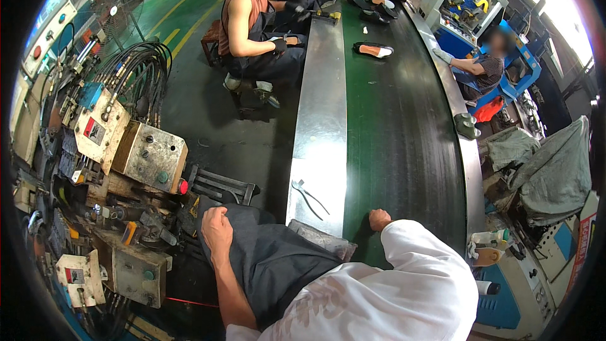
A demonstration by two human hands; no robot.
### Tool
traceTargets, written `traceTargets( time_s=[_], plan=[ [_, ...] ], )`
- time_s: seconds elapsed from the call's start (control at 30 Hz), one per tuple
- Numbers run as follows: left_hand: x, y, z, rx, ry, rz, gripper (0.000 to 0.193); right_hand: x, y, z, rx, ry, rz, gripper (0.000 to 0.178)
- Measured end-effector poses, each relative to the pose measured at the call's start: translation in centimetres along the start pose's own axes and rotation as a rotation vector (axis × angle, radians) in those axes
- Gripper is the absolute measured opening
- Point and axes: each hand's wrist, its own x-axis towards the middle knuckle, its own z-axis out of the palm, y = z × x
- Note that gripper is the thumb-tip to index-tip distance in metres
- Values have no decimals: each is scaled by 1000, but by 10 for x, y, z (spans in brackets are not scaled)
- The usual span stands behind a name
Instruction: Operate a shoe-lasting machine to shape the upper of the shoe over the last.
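My left hand rests on the dark apron over my knee, its fingers loosely bent and holding nothing. My right hand is closed at the green conveyor belt, beyond the white sleeve; no object shows in it. A pair of pliers lies with handles spread on the metal side ledge, to the left of my right hand. Next to the apron, a clear plastic piece sits on the near end of that ledge.
A black shoe lies on the belt, with several more shoes farther off. A seated co-worker holds a shoe; another person sits right. A machine with control boxes stands left, near a black stool.
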Motion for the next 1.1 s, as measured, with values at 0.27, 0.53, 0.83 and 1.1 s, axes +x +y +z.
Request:
traceTargets(
  time_s=[0.27,0.53,0.83,1.1],
  plan=[
    [1,1,-2,0,5,16,15,2,1,14,44,39,3,32],
    [-5,-9,-2,-26,-1,2,14,1,4,-12,142,-156,79,30],
    [0,-2,-2,-27,-4,26,13,-5,-9,-8,194,-122,168,35],
    [-4,-3,-4,-35,2,24,12,-20,-17,-12,246,-101,201,31]
  ],
)
